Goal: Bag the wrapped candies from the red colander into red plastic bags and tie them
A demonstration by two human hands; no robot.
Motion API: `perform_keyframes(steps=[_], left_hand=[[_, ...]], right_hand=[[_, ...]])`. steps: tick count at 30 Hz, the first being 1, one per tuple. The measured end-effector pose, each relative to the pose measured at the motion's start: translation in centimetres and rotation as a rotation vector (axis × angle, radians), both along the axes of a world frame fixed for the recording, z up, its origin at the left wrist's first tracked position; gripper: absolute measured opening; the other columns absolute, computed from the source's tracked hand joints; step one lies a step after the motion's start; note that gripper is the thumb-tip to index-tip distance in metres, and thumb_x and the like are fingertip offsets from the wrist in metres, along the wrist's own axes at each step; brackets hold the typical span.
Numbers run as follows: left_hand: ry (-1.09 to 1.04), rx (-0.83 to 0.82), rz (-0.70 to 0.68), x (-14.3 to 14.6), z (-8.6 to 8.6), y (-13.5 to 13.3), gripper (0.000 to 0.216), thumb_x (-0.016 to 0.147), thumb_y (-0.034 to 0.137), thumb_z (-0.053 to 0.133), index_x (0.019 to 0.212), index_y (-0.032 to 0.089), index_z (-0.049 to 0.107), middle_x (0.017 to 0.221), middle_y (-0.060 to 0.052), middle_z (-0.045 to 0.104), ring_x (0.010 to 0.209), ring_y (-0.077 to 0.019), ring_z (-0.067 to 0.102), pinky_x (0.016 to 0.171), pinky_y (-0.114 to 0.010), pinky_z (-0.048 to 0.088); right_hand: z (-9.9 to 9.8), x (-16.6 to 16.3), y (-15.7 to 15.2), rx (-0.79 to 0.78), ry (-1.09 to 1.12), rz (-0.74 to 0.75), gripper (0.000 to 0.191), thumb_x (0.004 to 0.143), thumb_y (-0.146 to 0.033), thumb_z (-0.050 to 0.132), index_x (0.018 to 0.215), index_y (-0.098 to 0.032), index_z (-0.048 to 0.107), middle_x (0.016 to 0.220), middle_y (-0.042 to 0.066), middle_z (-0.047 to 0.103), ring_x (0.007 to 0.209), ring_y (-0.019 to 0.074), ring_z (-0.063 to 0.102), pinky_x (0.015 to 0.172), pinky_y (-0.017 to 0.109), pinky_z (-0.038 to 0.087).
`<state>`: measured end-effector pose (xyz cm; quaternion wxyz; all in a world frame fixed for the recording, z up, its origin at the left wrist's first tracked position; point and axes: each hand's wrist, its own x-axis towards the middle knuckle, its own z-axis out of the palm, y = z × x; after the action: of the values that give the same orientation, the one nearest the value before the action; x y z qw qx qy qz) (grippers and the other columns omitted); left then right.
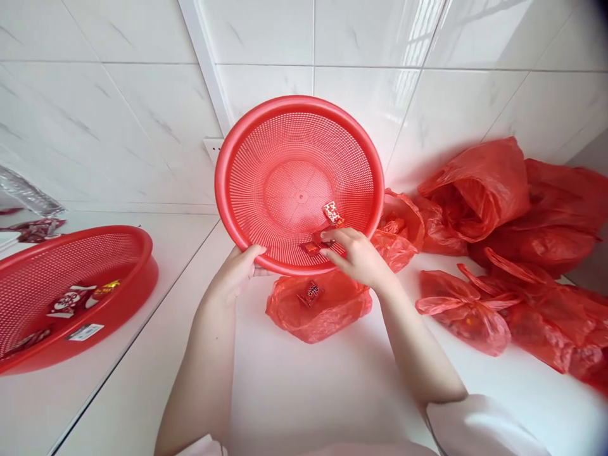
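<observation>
My left hand [237, 271] grips the lower left rim of a red mesh plastic basket [299, 106], thumb over the edge. The basket is tilted up with its mouth facing me. Inside its lower right wall lie a few small red-wrapped candies [331, 212]. My right hand [354, 253] reaches over the rim, fingers bent around some of these candies; its fingertips partly hide them. Below the basket, an open red plastic bag [289, 320] rests on the white table [313, 386], with a dark red wrapped candy [311, 293] in it.
At left stands another red basket [137, 253] holding several larger wrapped packets [71, 301]. Along the right lie several red plastic bags, one tied shut [475, 316] and one with a gaping mouth [475, 190]. A tiled wall [266, 38] with a socket [213, 149] rises behind.
</observation>
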<state>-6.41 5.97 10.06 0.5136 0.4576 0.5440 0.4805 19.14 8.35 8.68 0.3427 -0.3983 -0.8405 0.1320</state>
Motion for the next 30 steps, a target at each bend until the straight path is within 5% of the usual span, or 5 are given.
perform_keyframes(steps=[4,10,18,26,30], left_hand=[[0.007,0.003,-0.079,0.7,-0.3,-0.4,0.028,0.078,0.034,0.064,0.1,0.018,0.059,0.105,-0.009,0.068,0.093,-0.0265,0.069,0.071,-0.042,0.061],[-0.004,-0.006,-0.042,1.1,-0.8,0.1,0.029,0.076,0.033,0.065,0.101,0.017,0.06,0.095,-0.007,0.069,0.086,-0.0242,0.069,0.069,-0.04,0.061],[0.01,-0.042,0.05,0.2,-0.1,0.4,0.023,0.075,0.029,0.063,0.094,0.018,0.057,0.097,-0.006,0.068,0.081,-0.021,0.069,0.065,-0.033,0.06],[0.046,-0.047,0.111,-1.0,-0.9,1.2,0.027,0.072,0.029,0.064,0.096,0.019,0.057,0.099,-0.007,0.068,0.084,-0.0221,0.069,0.065,-0.033,0.06],[0.043,-0.041,0.125,-1.1,-0.9,1.2,0.028,0.071,0.029,0.064,0.095,0.018,0.058,0.097,-0.007,0.068,0.082,-0.022,0.069,0.065,-0.033,0.059]], right_hand=[[-1.0,-0.8,0.2,-0.059,-0.247,-0.029,0.058,0.091,-0.06,0.05,0.13,-0.018,0.057,0.136,0.015,0.056,0.133,0.0341,0.042,0.114,0.061,0.014],[-1.3,-1.0,0.5,-0.233,-0.159,0.216,0.041,0.094,-0.045,0.053,0.125,-0.019,0.062,0.113,0.01,0.068,0.104,0.0233,0.062,0.093,0.037,0.045],[-0.1,-0.7,0.2,-0.27,0.025,0.234,0.02,0.096,-0.031,0.051,0.091,-0.016,0.064,0.066,0.0,0.062,0.063,0.013,0.057,0.07,0.026,0.045],[-0.1,0.8,0.4,-0.538,-0.131,0.524,0.027,0.084,-0.043,0.065,0.082,-0.016,0.068,0.073,0.0,0.066,0.066,0.013,0.057,0.063,0.023,0.044],[-0.8,0.3,0.6,-0.566,-0.231,0.385,0.022,0.078,-0.032,0.071,0.094,-0.018,0.072,0.088,0.002,0.071,0.079,0.0168,0.063,0.069,0.025,0.046]])
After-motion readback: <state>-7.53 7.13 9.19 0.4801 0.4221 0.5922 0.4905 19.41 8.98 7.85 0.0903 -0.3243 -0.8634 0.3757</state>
